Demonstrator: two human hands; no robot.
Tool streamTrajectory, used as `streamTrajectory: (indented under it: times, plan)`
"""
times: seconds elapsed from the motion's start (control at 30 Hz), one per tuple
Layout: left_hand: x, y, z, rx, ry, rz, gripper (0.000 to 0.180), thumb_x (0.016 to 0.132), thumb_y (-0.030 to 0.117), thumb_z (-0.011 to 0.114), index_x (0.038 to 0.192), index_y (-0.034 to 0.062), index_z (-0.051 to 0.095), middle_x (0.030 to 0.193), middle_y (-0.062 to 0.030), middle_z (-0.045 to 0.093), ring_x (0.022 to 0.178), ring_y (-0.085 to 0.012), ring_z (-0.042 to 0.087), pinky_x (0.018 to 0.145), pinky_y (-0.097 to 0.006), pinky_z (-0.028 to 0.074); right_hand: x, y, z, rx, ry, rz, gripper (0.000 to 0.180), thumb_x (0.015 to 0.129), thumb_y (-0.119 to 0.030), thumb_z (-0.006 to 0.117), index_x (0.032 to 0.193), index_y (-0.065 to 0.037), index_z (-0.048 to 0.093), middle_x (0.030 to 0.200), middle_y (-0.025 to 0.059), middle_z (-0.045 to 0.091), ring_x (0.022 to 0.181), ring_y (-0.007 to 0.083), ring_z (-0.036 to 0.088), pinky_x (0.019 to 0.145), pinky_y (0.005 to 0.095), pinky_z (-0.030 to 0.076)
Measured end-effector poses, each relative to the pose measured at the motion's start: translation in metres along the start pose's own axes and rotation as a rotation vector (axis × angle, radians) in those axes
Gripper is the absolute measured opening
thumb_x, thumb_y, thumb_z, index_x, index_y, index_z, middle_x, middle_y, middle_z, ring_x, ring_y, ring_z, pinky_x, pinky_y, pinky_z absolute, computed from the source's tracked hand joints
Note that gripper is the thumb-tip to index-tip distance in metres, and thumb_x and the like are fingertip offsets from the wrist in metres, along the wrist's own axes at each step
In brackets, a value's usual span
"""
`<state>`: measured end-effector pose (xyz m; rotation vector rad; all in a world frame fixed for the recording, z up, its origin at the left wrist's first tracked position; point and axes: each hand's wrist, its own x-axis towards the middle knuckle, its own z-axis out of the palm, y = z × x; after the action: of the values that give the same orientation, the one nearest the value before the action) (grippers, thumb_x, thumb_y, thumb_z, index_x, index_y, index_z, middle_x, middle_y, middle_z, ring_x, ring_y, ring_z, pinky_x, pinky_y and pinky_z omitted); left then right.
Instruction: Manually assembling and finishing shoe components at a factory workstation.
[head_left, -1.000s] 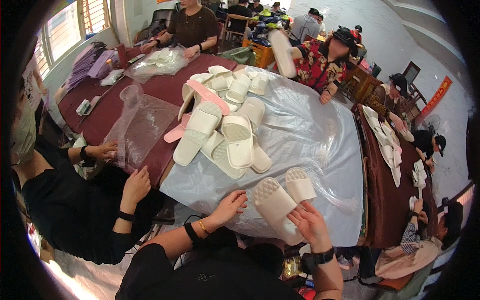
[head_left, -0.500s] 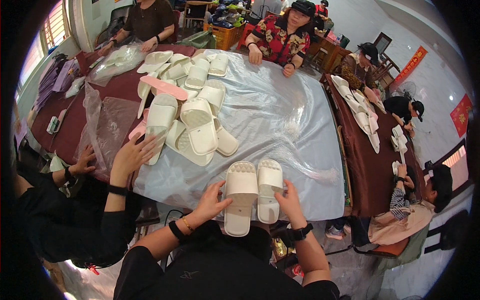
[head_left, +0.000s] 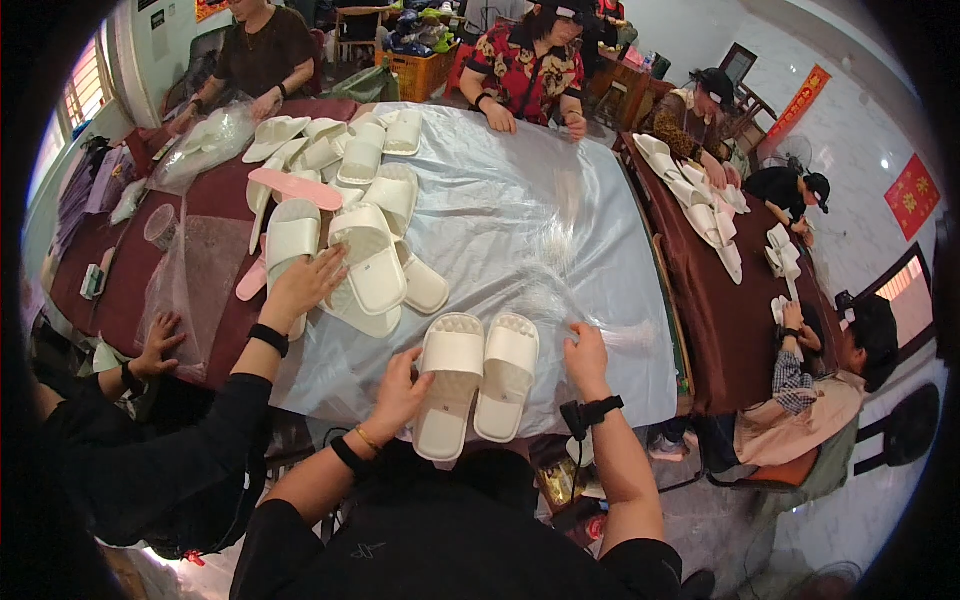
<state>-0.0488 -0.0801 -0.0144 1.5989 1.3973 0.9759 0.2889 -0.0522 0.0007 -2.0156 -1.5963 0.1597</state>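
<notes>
A pair of cream slippers lies side by side at the table's near edge, toes pointing away: the left slipper (head_left: 447,390) and the right slipper (head_left: 508,380). My left hand (head_left: 398,393) is against the outer side of the left slipper, thumb and fingers apart along its edge. Off to the right of the pair, my right hand (head_left: 586,358) hovers with nothing in it, its fingers loosely bent and apart. Farther left is a heap of cream slippers (head_left: 365,250) with a pink slipper (head_left: 297,187) among them. A co-worker's hand (head_left: 308,282) rests on that heap.
Bluish plastic sheeting (head_left: 480,210) covers the table's middle, over a dark red cloth (head_left: 120,260). Clear plastic bags (head_left: 190,285) lie at left. Several people sit around, and a second table (head_left: 750,340) with more slippers stands at right.
My right hand has come away from the right slipper, which now sits turned slightly outward. The co-worker's hand has moved right onto the heap. The whole view has shifted a little.
</notes>
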Motion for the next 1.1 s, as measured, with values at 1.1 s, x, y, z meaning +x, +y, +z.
streamTrajectory:
  times: [1.1]
  plan:
    - [0.0,-0.009,0.006,0.018,0.075,0.035,0.042,0.077,0.016,0.059,0.114,-0.0016,0.051,0.101,-0.0175,0.053,0.089,-0.03,0.054,0.08,-0.039,0.045,0.028,0.03,0.009,-0.297,0.145,-0.095,0.01,0.081,-0.016,0.058,0.087,-0.007,0.059,0.09,0.0126,0.057,0.082,0.0336,0.058,0.068,0.0448,0.048]
